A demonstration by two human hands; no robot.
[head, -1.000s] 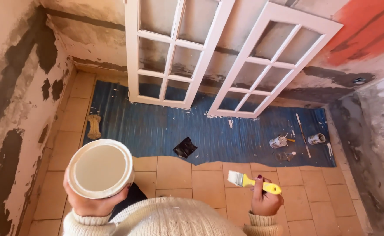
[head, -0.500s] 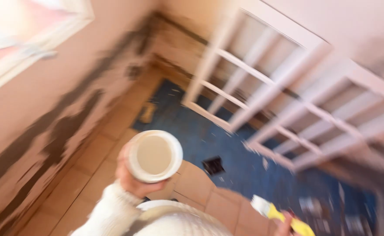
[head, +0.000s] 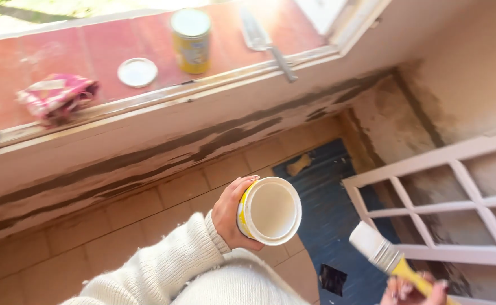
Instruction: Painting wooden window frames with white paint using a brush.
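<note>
Seen from above, the person's left hand [head: 232, 213] was wrapped around the side of an open paint can [head: 269, 210], fingers and thumb closed on its yellow wall. The can sat tilted toward the camera, so its round mouth and white paint inside showed fully. A cream knitted sleeve [head: 163, 262] covered the left arm up to the wrist.

At the bottom right corner, the right hand [head: 414, 291] was only partly in view, its fingers closed on the yellow handle of a paintbrush [head: 384, 255]. The brush pointed up and to the left, its bristles coated white, just to the right of the can and not touching it.

Above the hands ran a red windowsill [head: 90, 51]. On it stood a second yellow can [head: 191, 39], closed; a round white lid [head: 138, 72] lay just to its left, a crumpled pink cloth [head: 57, 95] farther left, and a metal putty knife [head: 265, 40] to the right.

Below the sill the wall [head: 146, 152] was scraped, with dark streaks. Tan floor tiles [head: 118, 220] lay beneath, and a blue sheet [head: 327, 197] covered the floor toward the right. A white window frame [head: 445, 197] with empty panes leaned against the right wall.
</note>
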